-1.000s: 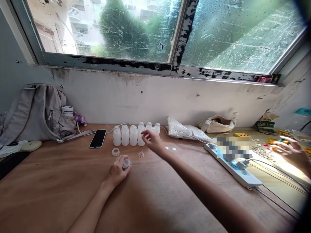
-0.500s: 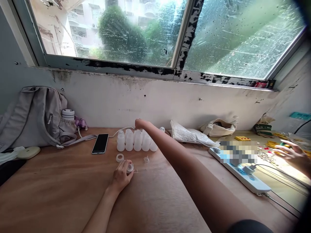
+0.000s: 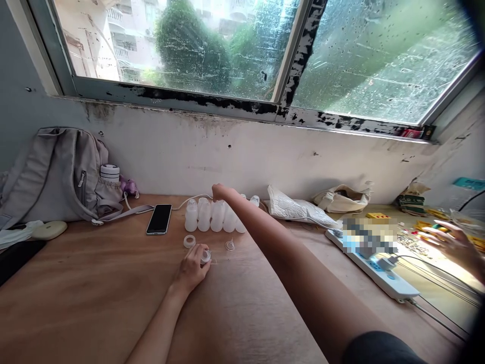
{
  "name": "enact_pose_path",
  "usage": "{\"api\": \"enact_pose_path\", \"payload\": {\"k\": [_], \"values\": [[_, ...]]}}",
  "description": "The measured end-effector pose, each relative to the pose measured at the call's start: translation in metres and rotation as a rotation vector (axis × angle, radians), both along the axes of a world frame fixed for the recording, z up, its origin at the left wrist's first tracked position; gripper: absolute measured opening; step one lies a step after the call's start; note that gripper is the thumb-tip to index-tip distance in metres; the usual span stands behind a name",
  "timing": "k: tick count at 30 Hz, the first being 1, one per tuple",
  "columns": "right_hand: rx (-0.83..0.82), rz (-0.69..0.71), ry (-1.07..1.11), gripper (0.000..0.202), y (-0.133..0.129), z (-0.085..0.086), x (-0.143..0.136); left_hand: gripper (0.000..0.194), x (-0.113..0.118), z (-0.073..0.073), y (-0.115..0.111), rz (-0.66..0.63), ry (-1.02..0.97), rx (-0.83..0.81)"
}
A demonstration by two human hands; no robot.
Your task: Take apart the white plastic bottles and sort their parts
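My left hand (image 3: pixel 194 266) rests on the wooden table, its thumb and fingers closed around a small translucent bottle collar ring (image 3: pixel 205 257). Just beyond it lies another white ring (image 3: pixel 189 241) of like shape. A clear, thin, nipple-like piece (image 3: pixel 230 245) with a round base sits to the right. Several frosted plastic bottles (image 3: pixel 216 217) stand upright in rows near the wall. Over their far side reaches my right hand (image 3: pixel 223 192), with its fingers bent down and closed; what they grip is hidden behind the hand. My right forearm covers part of the bottles at the right.
A phone (image 3: pixel 159 219) lies left of the bottles, beside a grey backpack (image 3: pixel 60 177). To the right are a white padded packet (image 3: pixel 297 207), a cloth pouch (image 3: pixel 343 197) and a power strip (image 3: pixel 394 283) with cables. Another person's hand (image 3: pixel 450 242) is at the far right.
The view has shifted slightly, so the table things appear a little higher and further right. Both of my hands stay in nearly the same places.
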State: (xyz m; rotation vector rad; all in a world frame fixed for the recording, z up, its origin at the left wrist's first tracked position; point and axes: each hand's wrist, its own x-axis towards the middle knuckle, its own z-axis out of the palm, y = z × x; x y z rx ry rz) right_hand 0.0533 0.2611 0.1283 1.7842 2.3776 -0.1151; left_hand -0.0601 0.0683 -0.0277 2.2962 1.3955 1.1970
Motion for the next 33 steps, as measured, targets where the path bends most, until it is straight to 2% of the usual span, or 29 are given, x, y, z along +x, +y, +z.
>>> {"api": "enact_pose_path", "payload": {"k": [2, 5, 8, 11, 13, 14, 16, 18, 22, 26, 29, 33], "values": [[0.064, 0.015, 0.035, 0.027, -0.003, 0.013, 0.006, 0.02, 0.0, 0.002, -0.002, 0.003, -0.02, -0.008], [0.203, 0.054, 0.104, 0.021, -0.01, 0.042, 0.017, 0.02, 0.001, 0.007, -0.004, 0.027, -0.105, -0.059], [0.389, 0.075, 0.183, 0.029, -0.028, 0.067, 0.032, 0.021, 0.002, 0.012, -0.006, 0.078, -0.29, -0.163], [0.655, 0.137, 0.37, 0.037, -0.063, 0.072, 0.046, 0.027, 0.003, 0.014, -0.004, 0.088, -0.547, -0.287], [0.777, 0.244, 0.533, 0.035, -0.092, 0.059, 0.054, 0.03, 0.004, 0.015, -0.003, 0.073, -0.726, -0.376], [0.774, 0.292, 0.575, 0.033, -0.107, 0.049, 0.058, 0.031, 0.003, 0.016, -0.003, 0.064, -0.795, -0.415], [0.71, 0.351, 0.61, 0.031, -0.135, 0.024, 0.064, 0.033, 0.003, 0.016, -0.003, 0.043, -0.881, -0.482], [0.579, 0.39, 0.584, 0.029, -0.158, -0.004, 0.07, 0.034, 0.002, 0.017, -0.005, 0.019, -0.919, -0.532], [0.422, 0.313, 0.546, 0.027, -0.184, -0.049, 0.083, 0.034, 0.002, 0.017, -0.009, -0.04, -1.013, -0.616], [0.374, 0.284, 0.578, 0.025, -0.194, -0.067, 0.093, 0.034, 0.004, 0.017, -0.012, -0.063, -1.084, -0.652], [0.32, 0.259, 0.719, 0.031, -0.198, -0.074, 0.099, 0.033, 0.004, 0.017, -0.012, -0.068, -1.115, -0.666], [0.154, 0.261, 0.928, 0.06, -0.203, -0.091, 0.107, 0.032, 0.005, 0.018, -0.013, -0.073, -1.136, -0.68]]}}
